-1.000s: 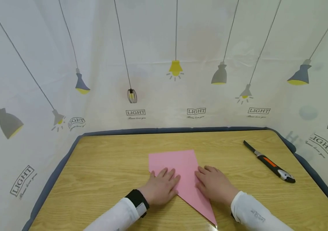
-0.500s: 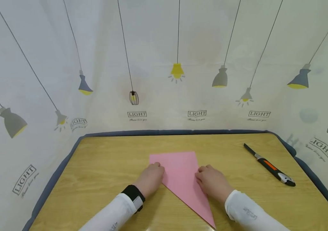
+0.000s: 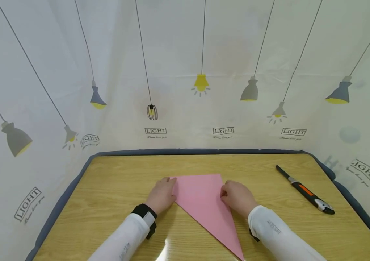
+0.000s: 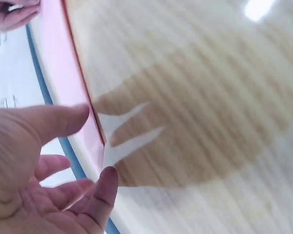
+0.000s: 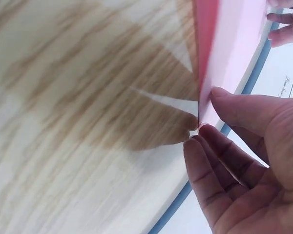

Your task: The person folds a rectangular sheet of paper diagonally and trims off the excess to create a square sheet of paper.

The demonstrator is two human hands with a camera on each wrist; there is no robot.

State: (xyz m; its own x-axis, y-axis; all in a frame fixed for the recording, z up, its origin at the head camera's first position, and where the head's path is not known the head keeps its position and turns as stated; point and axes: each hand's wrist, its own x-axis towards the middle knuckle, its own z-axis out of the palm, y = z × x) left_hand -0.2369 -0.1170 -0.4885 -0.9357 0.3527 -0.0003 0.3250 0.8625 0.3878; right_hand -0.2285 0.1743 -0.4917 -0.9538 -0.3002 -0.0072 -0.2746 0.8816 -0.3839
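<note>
White backdrop (image 3: 172, 43) printed with hanging lamps and "LIGHT" labels stood behind a wood-grain table (image 3: 116, 174); dark blue trim (image 3: 178, 151) ran along the table's back and sides; pink paper (image 3: 202, 204) lay mid-table, four-sided, long narrow corner pointing toward the person; left hand (image 3: 161, 195) was at its far-left corner, thumb stretched out at the edge, fingers loosely spread, no grip seen; right hand (image 3: 238, 198) was on its right edge, pinching it between thumb and fingertips; both arms wore white sleeves (image 3: 123, 235), the left wrist with a black band (image 3: 145, 214); knife-like tool (image 3: 307, 192), black handle with orange inlay, lay to the right on the table, well apart from the paper, narrow dark end pointing far-left; a bright glare spot (image 3: 163, 250) showed on the tabletop near the left forearm.
</note>
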